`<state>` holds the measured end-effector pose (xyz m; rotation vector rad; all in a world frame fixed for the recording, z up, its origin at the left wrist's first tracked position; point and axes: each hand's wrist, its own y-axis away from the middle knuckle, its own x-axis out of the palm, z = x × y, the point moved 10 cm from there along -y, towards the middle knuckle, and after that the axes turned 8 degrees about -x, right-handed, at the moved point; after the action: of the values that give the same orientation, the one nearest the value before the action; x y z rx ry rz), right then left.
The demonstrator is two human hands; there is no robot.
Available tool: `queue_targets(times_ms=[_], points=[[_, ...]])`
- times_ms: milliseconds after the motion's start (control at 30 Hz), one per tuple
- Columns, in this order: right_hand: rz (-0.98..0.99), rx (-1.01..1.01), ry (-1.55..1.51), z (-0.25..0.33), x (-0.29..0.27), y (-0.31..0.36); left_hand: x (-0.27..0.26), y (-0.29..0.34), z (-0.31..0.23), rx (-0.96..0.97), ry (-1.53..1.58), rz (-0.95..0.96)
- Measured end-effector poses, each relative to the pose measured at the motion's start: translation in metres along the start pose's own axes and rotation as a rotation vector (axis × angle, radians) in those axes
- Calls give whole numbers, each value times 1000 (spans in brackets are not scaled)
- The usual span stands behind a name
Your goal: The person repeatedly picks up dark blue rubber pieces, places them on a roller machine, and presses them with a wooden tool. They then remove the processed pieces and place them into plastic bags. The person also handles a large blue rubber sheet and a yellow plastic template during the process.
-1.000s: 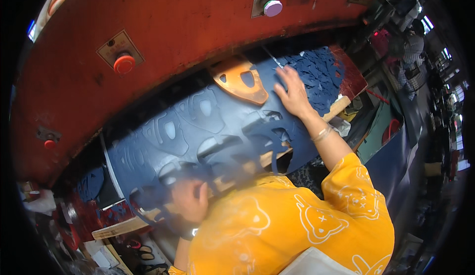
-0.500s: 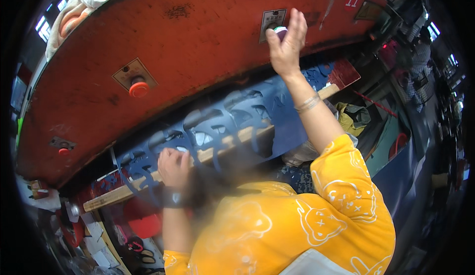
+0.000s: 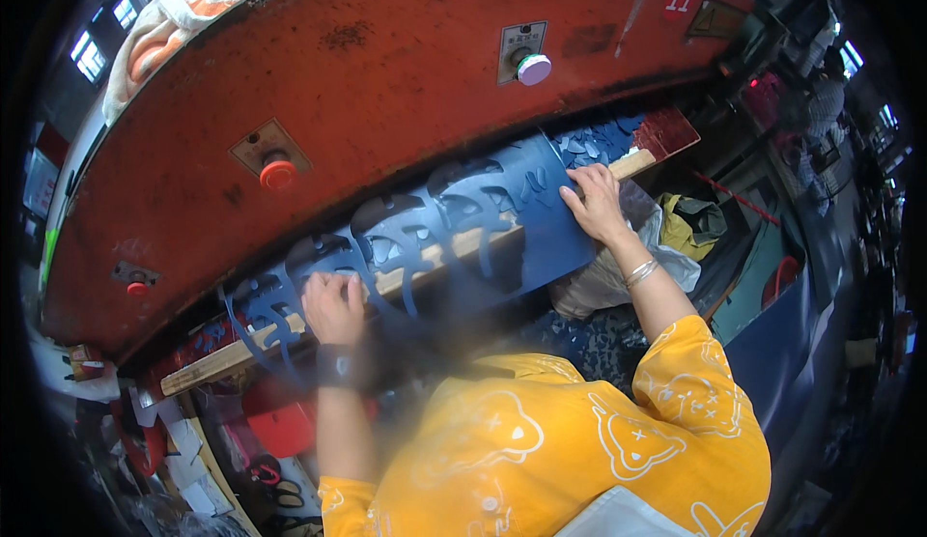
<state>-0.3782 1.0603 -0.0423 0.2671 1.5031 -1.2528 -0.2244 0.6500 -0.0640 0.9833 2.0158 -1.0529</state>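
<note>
A blue sheet (image 3: 552,228) with curved shapes cut out of it lies slanting under the red machine head, its near part hanging over a wooden bar. My left hand (image 3: 334,311), with a dark band at the wrist, has its fingers bent and closed on the cut strips of the sheet's left part. My right hand (image 3: 597,201) is at the sheet's right edge, thumb and fingers closed on it; the fingertips' underside is hidden. Above it, a pale round push button (image 3: 533,69) sticks out from the red machine head (image 3: 406,83).
Another red button (image 3: 278,174) and a smaller red button (image 3: 137,288) sit farther left. The wooden bar (image 3: 222,365) runs along the bed's front. Blue scraps (image 3: 601,141) lie at the right end of the bed. Below right are a pale bag (image 3: 589,291) and yellow cloth (image 3: 688,231).
My right hand has come down from the pale button to the sheet's right edge. The left hand has stayed on the sheet, shifting slightly.
</note>
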Motion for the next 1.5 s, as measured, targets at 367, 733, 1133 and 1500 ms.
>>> queue_targets(times_ms=[367,733,1133,1500], points=[[240,101,39,6,-2,-10,5,3,2,-13,13,43],[337,95,-197,52,17,-136,-16,-31,-31,-43,-102,463],[377,136,-652,90,135,-212,102,-96,-150,638,438,659],[55,471,-1743,29,133,-219,161,-209,-206,-97,1142,746]])
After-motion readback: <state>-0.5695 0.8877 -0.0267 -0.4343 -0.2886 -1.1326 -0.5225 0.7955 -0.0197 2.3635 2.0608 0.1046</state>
